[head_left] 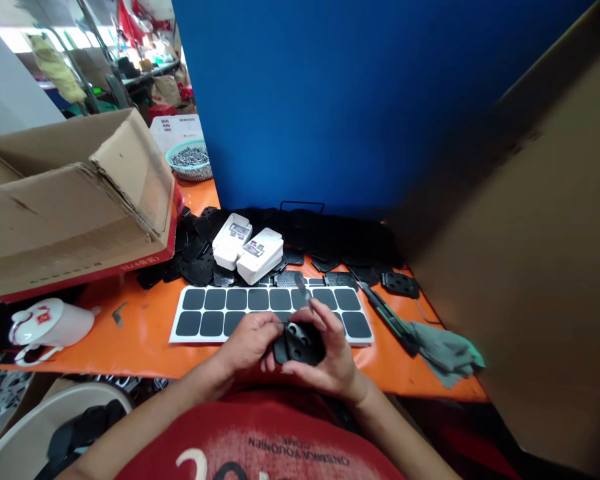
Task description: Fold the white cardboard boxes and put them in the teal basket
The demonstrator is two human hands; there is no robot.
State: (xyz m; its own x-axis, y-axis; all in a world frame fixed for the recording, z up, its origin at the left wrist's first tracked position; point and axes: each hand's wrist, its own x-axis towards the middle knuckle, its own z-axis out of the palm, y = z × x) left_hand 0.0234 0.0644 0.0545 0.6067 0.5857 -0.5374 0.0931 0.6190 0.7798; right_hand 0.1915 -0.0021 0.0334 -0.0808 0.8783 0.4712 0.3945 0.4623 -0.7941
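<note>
One black plastic part (300, 343) is pinched by the left hand (247, 343) and right hand (333, 360), which partly hide one sheet (203, 311) of perhaps sixteen black pads (215, 299); two white boxes (260, 257) are seen behind.

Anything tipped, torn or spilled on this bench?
White mug lies on its side at the left end of the orange table, nothing visibly spilled. Cardboard box behind it has a crumpled, ragged flap. The left hand and right hand hold a black part; nothing odd there.
</note>
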